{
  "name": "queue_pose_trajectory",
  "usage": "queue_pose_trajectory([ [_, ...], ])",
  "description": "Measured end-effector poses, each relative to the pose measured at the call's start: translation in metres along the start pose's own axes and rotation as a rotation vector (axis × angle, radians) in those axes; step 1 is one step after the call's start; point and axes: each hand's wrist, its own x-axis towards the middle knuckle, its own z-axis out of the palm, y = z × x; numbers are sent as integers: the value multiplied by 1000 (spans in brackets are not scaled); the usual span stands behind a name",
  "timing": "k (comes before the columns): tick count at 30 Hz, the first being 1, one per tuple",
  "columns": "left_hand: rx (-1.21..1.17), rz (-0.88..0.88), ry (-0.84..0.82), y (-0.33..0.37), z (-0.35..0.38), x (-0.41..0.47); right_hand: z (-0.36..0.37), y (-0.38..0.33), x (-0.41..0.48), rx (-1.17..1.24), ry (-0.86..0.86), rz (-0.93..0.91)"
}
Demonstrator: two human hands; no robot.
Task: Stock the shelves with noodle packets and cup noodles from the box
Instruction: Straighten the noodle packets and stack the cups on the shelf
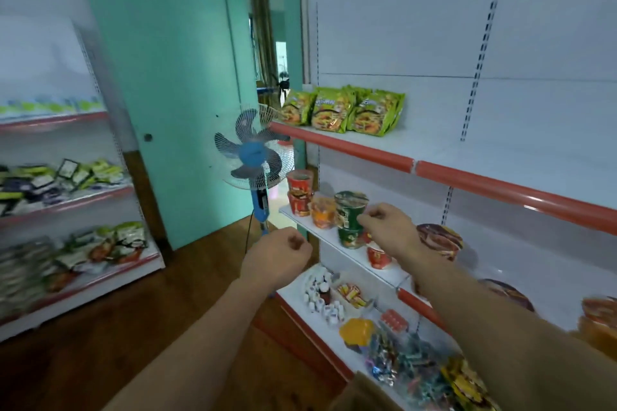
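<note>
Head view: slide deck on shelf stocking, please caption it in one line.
Right hand at the stacked green cup noodles on the middle shelf; left hand curled, holding nothing.

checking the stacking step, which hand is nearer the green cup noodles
Right. The right hand is up against the right side of the stacked green cup noodles. The left hand is curled, lower and off to their left.

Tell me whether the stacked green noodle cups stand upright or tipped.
Upright. The top green cup stands squarely on the lower one, its lid facing up.
</note>
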Motion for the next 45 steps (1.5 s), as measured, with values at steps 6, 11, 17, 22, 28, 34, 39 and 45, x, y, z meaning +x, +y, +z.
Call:
queue_pose_trajectory([
  [6, -30, 84, 105, -30, -52, 29, 34, -76, 69, -47, 23, -86],
  [11, -17, 132, 153, -59, -75, 102, 67, -99, 143, -51, 70, -146],
  [17, -13, 196, 130, -89, -74, 238, 98, -104, 268, -76, 132, -134],
  [22, -38, 228, 41, -112, -80, 355, 110, -109, 362, -52, 183, -76],
  [28, -114, 267, -17, -118, -88, 458, 117, -125, 435, -69, 298, -80],
  [34, -135, 397, -6, -99, -93, 556, 130, -133, 494, -166, 380, -97],
  [39, -155, 582, 107, -106, -73, 642, 151, -134, 539, -252, 484, -111],
  [45, -144, 871, 288, -119, -62, 757, 169, -146, 589, -421, 657, -98],
])
